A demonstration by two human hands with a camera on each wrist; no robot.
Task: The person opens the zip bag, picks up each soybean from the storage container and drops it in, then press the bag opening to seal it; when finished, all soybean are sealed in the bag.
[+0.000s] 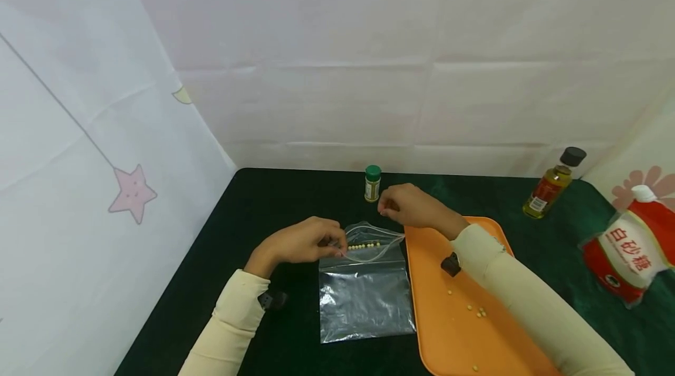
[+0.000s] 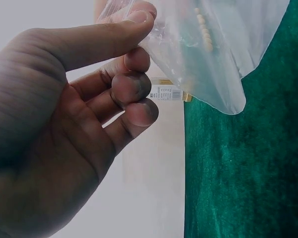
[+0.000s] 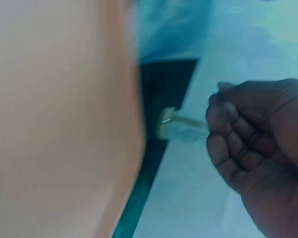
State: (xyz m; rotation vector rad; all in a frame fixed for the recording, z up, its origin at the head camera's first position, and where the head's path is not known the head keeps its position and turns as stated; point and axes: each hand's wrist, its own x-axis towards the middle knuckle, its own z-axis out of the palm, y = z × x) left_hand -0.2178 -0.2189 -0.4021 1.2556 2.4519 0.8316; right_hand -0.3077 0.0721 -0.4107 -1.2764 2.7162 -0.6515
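Observation:
A clear zip bag (image 1: 364,300) lies on the dark green table with its mouth spread toward the back. My left hand (image 1: 306,241) pinches the edge of that mouth between thumb and forefinger; its other fingers curl loosely in the left wrist view. Inside the bag, near the mouth, runs a row of small round yellow beads (image 2: 204,32). My right hand (image 1: 413,207) hangs above the far left corner of the orange tray (image 1: 427,317), apart from the bag. Its fingers curl in toward the thumb, and nothing shows between them.
Loose yellow beads (image 1: 481,313) lie scattered on the tray. Behind the bag stands a small green-capped bottle (image 1: 372,184). An oil bottle (image 1: 552,185) is at the back right, and a red and white sugar bag (image 1: 630,247) is at the far right.

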